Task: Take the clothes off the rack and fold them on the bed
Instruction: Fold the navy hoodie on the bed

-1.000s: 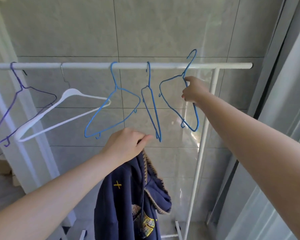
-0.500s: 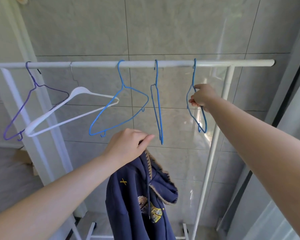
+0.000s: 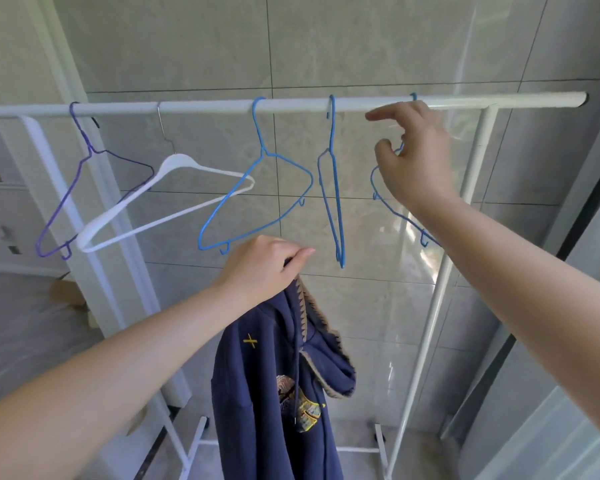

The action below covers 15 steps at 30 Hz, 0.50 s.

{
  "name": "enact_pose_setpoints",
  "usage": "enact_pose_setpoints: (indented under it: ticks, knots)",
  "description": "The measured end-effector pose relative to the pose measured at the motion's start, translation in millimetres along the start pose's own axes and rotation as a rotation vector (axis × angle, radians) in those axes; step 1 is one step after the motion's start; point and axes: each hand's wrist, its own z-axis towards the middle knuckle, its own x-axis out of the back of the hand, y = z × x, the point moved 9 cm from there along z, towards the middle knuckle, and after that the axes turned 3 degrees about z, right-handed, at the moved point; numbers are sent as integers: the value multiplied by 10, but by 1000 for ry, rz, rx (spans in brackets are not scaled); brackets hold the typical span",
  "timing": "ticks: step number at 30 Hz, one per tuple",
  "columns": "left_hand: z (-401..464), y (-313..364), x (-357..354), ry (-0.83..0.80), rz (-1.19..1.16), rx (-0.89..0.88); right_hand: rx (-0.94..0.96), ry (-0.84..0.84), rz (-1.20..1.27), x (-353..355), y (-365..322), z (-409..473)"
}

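At the white clothes rack [image 3: 201, 106], our left hand [image 3: 260, 268] pinches a navy hoodie [image 3: 257, 393] by its top edge, the garment hanging free below the rail and in front of the rack's base. Our right hand [image 3: 413, 157], fingers loosely spread and gripping nothing, hovers at the rightmost blue hanger [image 3: 392, 209], hooked on the rail. Four more bare hangers hang to the left.

No readable words, brands or numbers showing anywhere, navy hoodie [image 3: 257, 382] carrying only a small yellow cross mark on its chest, a yellow and tan printed graphic lower down staying too small and creased to read
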Motion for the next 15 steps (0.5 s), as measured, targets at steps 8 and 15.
enact_pose_setpoints:
  ticks: [8, 15]
  knots:
    - [-133, -189, 101, 10, -15, 65, 9, -335, 301, -593, -407, -1304]
    - [-374, -330, 287, 21, 61, 173, -968, -358, 321, -1233, 742, -3307]
